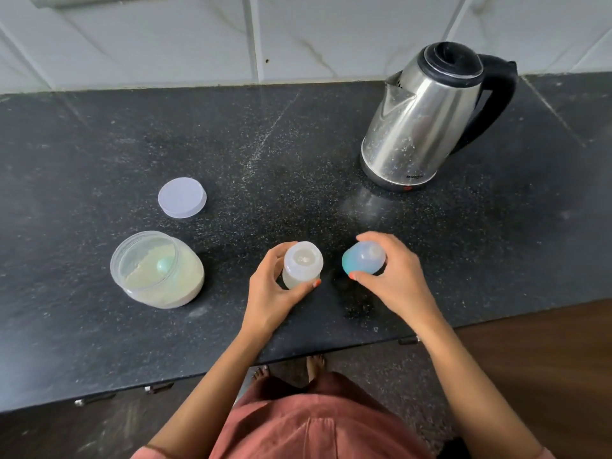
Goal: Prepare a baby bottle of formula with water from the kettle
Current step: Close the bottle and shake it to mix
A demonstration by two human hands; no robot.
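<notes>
A small clear baby bottle point(302, 265) stands upright on the black counter point(265, 154), holding pale liquid, its top bare. My left hand point(273, 293) wraps around its body. Just to its right, my right hand point(394, 276) grips the bottle's top piece point(362, 258), a teal ring with a clear dome over it, tilted and apart from the bottle. An open clear jar of pale formula powder point(157, 270) sits at the left with a green scoop point(165, 265) in it. The steel kettle point(427, 117) with a black lid and handle stands at the back right.
The jar's round white lid point(182, 197) lies flat behind the jar. A white tiled wall point(298, 34) closes off the back of the counter. The front edge of the counter runs just before my body, with wooden floor at the right.
</notes>
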